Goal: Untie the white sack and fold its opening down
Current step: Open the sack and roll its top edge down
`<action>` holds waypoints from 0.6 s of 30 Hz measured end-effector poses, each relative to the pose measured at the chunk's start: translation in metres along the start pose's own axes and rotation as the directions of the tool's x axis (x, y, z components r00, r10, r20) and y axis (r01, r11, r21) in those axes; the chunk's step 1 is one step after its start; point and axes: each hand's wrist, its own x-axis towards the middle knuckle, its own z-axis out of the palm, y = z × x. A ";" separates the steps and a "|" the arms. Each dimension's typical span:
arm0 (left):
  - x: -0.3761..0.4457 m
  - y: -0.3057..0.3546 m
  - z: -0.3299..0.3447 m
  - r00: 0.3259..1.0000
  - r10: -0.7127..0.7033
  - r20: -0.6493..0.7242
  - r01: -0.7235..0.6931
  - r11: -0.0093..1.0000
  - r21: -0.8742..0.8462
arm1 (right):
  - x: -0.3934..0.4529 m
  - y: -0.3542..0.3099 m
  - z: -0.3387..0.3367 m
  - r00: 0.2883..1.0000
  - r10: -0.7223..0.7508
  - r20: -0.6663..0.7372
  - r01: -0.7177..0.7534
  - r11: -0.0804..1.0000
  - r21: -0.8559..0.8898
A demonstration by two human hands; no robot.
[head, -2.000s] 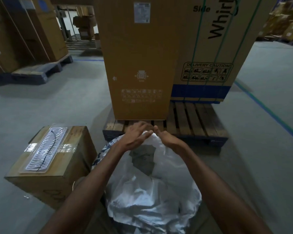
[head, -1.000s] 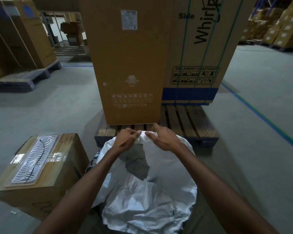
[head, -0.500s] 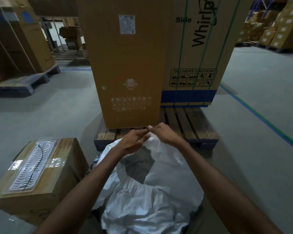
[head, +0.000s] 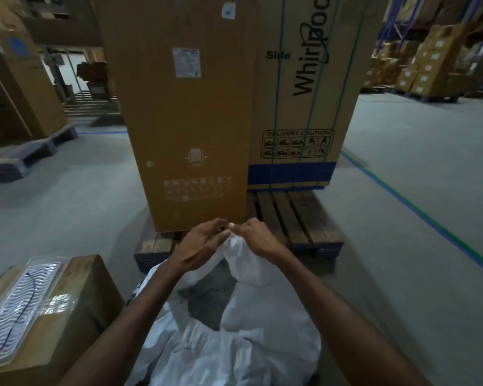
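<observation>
White sack [head: 234, 344] worked at its gathered top, lower centre of frame.
Left hand [head: 200, 247] and right hand [head: 258, 238] each grip the bunched fabric in pinching fingers.

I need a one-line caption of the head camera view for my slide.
Both hands, left hand and right hand, pinch the far rim of the white sack before a wooden pallet in a warehouse.

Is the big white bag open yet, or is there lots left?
Partly open: a dark gap already shows in the white sack. The left hand and right hand pinch its far rim together. Folding the opening down is not done yet.
</observation>
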 end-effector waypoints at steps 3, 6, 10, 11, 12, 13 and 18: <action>-0.002 0.015 0.001 0.992 0.008 0.127 0.002 0.996 -0.085 | 0.002 -0.013 -0.007 0.998 -0.040 0.039 0.039 0.999 0.027; 0.002 0.016 -0.003 0.993 -0.107 -0.047 0.099 0.984 -0.150 | 0.000 -0.009 -0.011 0.958 -0.251 -0.138 0.193 0.922 -0.335; 0.009 0.020 -0.010 0.914 -0.395 -0.094 0.343 0.875 -0.341 | -0.007 0.010 -0.004 0.932 -0.347 -0.105 0.216 0.764 -0.608; 0.008 0.023 -0.011 0.901 -0.432 -0.032 0.390 0.842 -0.373 | -0.008 0.013 -0.001 0.939 -0.326 -0.109 0.203 0.783 -0.588; 0.008 0.023 -0.011 0.907 -0.421 0.014 0.398 0.846 -0.354 | -0.007 0.015 0.000 0.946 -0.295 -0.132 0.187 0.833 -0.520; 0.007 0.020 -0.010 0.931 -0.363 0.041 0.360 0.891 -0.278 | -0.009 0.012 -0.001 0.957 -0.246 -0.154 0.168 0.901 -0.399; 0.000 0.010 -0.001 0.990 0.133 0.036 -0.137 0.980 0.144 | -0.011 -0.006 -0.015 0.981 0.101 0.168 -0.126 0.981 0.146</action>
